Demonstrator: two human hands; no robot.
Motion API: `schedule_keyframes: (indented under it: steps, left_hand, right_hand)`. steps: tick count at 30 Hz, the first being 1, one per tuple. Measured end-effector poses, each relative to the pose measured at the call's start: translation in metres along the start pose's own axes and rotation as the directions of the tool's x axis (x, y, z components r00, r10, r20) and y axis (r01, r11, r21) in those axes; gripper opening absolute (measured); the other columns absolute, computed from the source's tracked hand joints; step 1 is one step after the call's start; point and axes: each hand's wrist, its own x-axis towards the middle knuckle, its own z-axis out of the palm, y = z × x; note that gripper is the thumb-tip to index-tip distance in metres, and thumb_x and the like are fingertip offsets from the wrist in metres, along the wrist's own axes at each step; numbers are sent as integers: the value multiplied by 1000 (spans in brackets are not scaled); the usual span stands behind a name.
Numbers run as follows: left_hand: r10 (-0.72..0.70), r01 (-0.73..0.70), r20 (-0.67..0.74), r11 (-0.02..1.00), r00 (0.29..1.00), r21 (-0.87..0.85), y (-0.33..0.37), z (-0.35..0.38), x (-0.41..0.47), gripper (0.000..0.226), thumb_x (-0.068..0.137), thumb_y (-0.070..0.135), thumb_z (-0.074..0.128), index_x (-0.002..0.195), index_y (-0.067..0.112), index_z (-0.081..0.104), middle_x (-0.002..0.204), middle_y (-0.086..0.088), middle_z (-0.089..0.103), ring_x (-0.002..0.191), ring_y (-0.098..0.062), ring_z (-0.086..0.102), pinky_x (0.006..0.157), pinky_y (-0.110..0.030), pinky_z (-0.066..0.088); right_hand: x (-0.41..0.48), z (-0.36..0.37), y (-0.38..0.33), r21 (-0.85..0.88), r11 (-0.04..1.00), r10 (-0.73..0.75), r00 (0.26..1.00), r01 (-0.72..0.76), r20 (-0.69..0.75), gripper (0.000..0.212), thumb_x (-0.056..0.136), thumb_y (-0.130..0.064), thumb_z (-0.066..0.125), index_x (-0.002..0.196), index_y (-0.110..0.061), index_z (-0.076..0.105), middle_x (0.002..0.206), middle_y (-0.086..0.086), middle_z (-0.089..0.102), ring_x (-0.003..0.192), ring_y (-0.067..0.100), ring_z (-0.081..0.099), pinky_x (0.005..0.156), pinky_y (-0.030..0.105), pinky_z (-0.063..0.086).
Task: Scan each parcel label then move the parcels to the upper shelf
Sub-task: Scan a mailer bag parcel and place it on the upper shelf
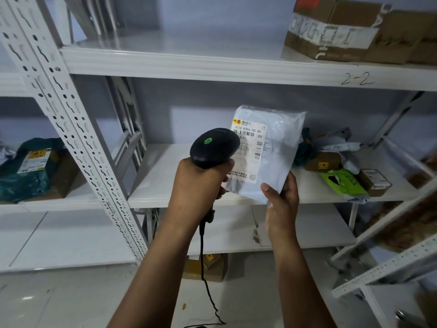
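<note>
Head view: left hand (198,183) grips black corded handheld scanner (214,146), aimed at the printed label (249,150) just beyond it. Right hand (281,200) pinches pale grey plastic mailer parcel (269,152) by its lower corner; scanning step in hand. Next, judged: lift parcel above both hands to white metal upper shelf (189,65).

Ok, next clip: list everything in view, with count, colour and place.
white mailer parcel: 1, white, held up before middle shelf
barcode scanner: 1, black, aimed at parcel label
cardboard boxes: 2, brown, upper shelf right
small parcels: several, mixed colours, middle shelf right
teal bag: 1, teal, left shelf
floor box: 1, brown, under shelving
shelving: white metal
left hand: grips scanner
right hand: holds parcel's lower corner
</note>
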Motion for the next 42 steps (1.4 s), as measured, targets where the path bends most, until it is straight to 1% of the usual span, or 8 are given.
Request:
schedule_keyframes:
  steps: [7,10,15,24,29,35,39,42]
  left_hand:
    - [114,-114,-3,993,994,-18,1,10,10,15,89,25,80,83,26,66,50,14,61,50,-3,59,44,-15,43]
    - [70,-72,50,997,996,20,3,22,20,28,88,30,80,64,25,66,45,7,45,46,-17,41,44,-26,39]
    - [128,-127,113,992,985,-8,20,57,35,20,87,34,80,79,19,70,48,4,48,47,-14,43,44,-24,42]
    - [254,-245,155,967,955,-75,45,138,51,20,87,27,78,76,16,64,67,-15,49,56,-18,40,42,-17,37]
    - [287,-280,203,958,936,-63,54,218,59,30,86,25,76,84,-2,64,61,-14,49,55,-21,47,45,-20,42]
    - [354,-353,259,934,899,-53,66,342,56,23,89,12,76,80,26,60,49,18,59,49,3,58,48,-7,42]
    - [381,-371,243,925,892,-86,78,420,48,24,87,16,80,85,34,65,65,22,69,63,7,65,54,-12,52]
    - [343,-332,269,939,900,-86,86,477,44,29,88,16,79,69,25,59,46,10,56,41,0,51,45,-16,42]
  right_hand:
    - [13,5,-13,56,998,-25,1000,25,8,58,77,-5,68,132,-21,60,123,1,72,117,24,68,83,29,58]
    - [26,10,-22,80,996,-46,999,46,-1,57,78,-5,69,132,-22,62,123,1,72,119,27,67,89,34,57]
    - [61,20,-54,80,989,-120,993,121,-22,49,78,-9,71,119,-37,73,120,-1,74,118,30,67,99,49,55]
    - [115,-23,-113,137,985,-94,991,106,-92,43,82,-5,75,119,-25,68,108,-3,78,100,17,75,76,31,60]
    - [158,-80,-152,104,981,-150,981,163,-121,36,79,-22,71,113,-34,72,115,-1,77,110,22,72,92,40,59]
    - [227,-183,-201,-9,990,-141,990,140,-29,60,77,-29,72,134,-34,58,130,5,70,118,32,68,96,53,56]
    - [260,-257,-233,-82,981,-173,985,175,24,62,83,-22,65,140,-43,53,136,5,67,118,36,67,90,56,58]
    - [284,-304,-258,-104,973,-212,977,208,-25,69,80,-32,73,145,-35,51,141,6,63,123,31,65,98,59,55]
